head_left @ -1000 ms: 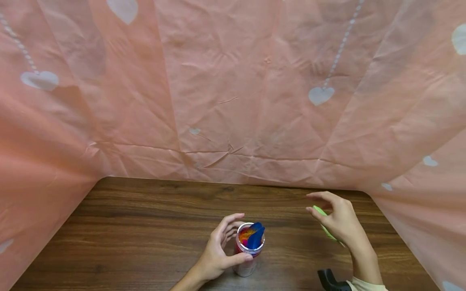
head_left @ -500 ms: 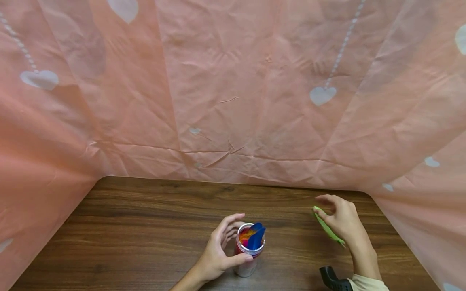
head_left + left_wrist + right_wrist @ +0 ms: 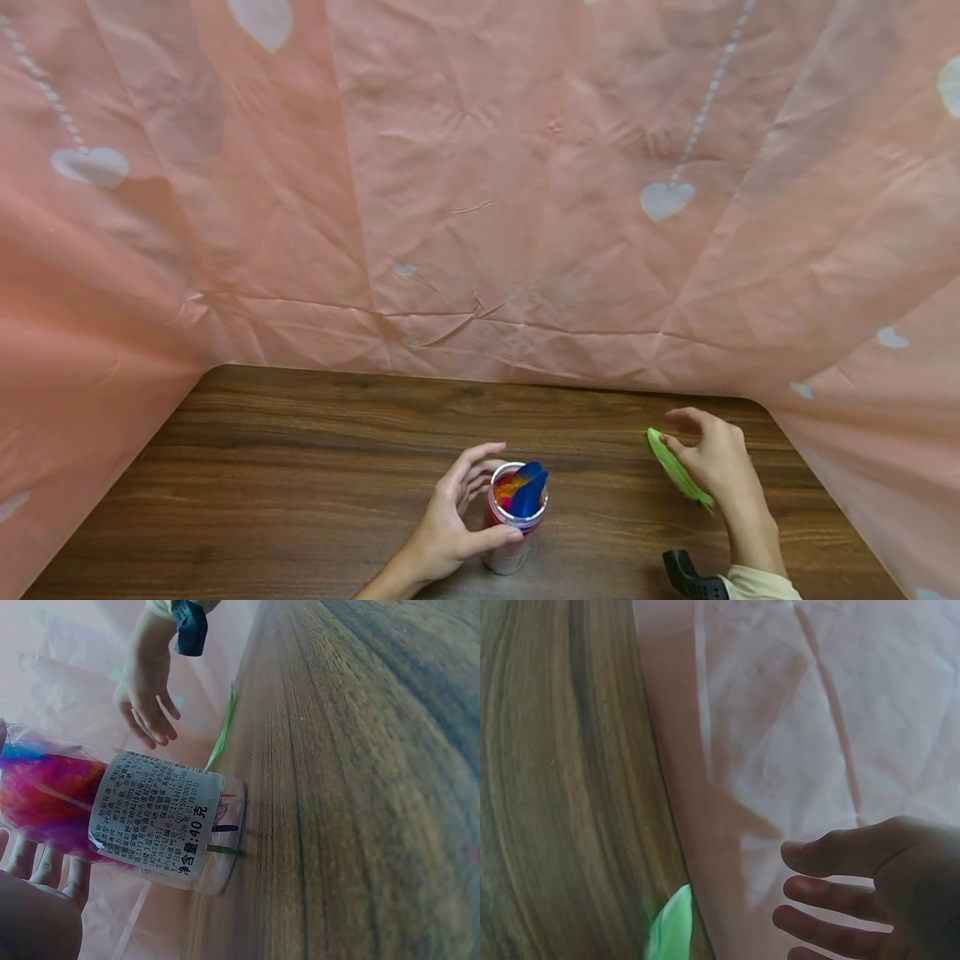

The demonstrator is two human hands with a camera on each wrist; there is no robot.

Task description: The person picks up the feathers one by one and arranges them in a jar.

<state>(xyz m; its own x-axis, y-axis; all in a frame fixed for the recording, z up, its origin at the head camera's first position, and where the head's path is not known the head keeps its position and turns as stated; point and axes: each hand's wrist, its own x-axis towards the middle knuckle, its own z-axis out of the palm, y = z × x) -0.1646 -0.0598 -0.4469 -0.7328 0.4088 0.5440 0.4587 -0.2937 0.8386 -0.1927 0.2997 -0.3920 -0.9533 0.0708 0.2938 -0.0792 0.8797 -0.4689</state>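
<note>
A clear plastic jar (image 3: pixel 507 557) full of colorful feathers stands upright on the wooden table. Blue feathers (image 3: pixel 529 490) poke above its rim, beside orange and pink ones. My left hand (image 3: pixel 448 523) holds the jar, thumb at the front and fingers curled behind. Its white printed label (image 3: pixel 156 814) shows in the left wrist view. A single light green feather (image 3: pixel 675 468) lies on the table to the right. My right hand (image 3: pixel 718 458) hovers beside that feather, fingers loosely bent and holding nothing. In the right wrist view only the feather's tip (image 3: pixel 673 926) shows.
Pink cloth (image 3: pixel 480 208) with white hearts hangs along the table's back and both sides. The brown wooden tabletop (image 3: pixel 300 467) spreads around the jar. A black strap-like device (image 3: pixel 692 577) sits at my right wrist by the pale sleeve.
My right hand has shifted right, away from the green feather, which now shows more fully. The left hand and the jar stay in place.
</note>
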